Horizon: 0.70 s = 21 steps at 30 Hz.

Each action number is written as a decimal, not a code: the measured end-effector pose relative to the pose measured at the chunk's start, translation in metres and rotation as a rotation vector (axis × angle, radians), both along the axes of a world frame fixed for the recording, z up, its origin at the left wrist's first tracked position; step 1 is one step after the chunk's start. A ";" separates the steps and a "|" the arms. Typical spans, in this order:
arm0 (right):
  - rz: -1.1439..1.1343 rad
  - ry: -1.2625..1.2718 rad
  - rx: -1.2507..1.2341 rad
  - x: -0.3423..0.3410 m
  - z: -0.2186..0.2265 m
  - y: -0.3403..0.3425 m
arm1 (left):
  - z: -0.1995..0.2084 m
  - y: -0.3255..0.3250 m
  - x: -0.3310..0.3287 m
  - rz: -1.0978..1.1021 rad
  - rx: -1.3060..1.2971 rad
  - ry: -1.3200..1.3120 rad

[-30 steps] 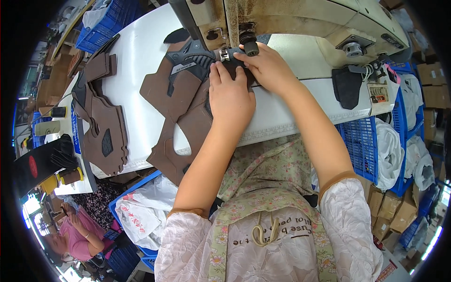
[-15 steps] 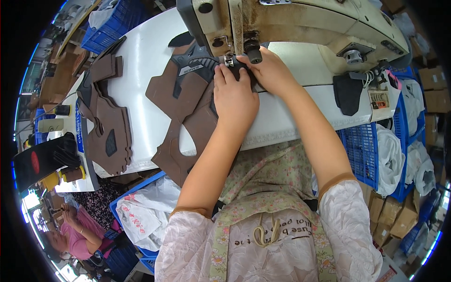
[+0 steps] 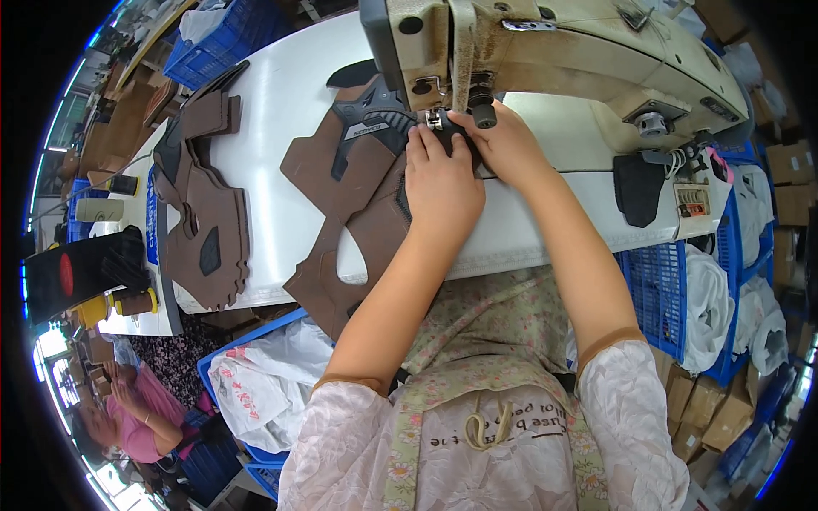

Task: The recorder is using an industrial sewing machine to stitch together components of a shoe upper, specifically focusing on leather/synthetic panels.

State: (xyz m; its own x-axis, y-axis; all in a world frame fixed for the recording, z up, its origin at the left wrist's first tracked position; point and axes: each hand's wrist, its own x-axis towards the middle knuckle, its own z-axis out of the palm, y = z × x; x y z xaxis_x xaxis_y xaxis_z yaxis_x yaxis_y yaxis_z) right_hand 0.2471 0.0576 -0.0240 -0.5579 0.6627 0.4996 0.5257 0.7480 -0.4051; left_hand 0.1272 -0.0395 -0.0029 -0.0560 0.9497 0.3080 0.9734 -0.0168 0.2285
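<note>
panel of brown and dark grey material (image 3: pixel 345 192) lies spread on the white sewing table (image 3: pixel 264 162), its dark right part at the presser foot (image 3: pixel 434 119) of a cream sewing machine (image 3: pixel 562 64). the left hand (image 3: pixel 445 186) rests on that part, fingers nearly straight and close together, laid over it without a visible grip. the right hand (image 3: pixel 509 152) is just beside it, partly hidden by a black knob (image 3: pixel 483 113); whether its fingers pinch the material, i cannot tell. similar brown pieces (image 3: pixel 223 213) lie stacked at the table's left end, a black pad (image 3: pixel 637 189) near its right.
</note>
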 end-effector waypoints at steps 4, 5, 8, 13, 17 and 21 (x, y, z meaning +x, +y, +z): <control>0.008 0.008 0.047 0.002 -0.002 0.004 | 0.002 0.002 0.003 -0.010 0.013 0.001; 0.004 -0.001 -0.020 0.000 0.003 0.001 | 0.001 0.001 0.002 -0.008 0.012 0.003; -0.008 -0.017 -0.078 -0.001 0.007 -0.003 | 0.001 0.001 0.002 -0.001 0.020 0.011; -0.024 -0.004 -0.099 0.000 0.006 -0.003 | -0.004 0.002 0.002 -0.009 0.047 -0.016; -0.014 0.030 -0.114 -0.003 0.006 -0.003 | -0.002 -0.002 -0.002 -0.009 0.025 -0.057; -0.006 0.045 -0.101 0.000 0.000 0.002 | 0.004 -0.032 -0.008 -0.132 0.029 -0.268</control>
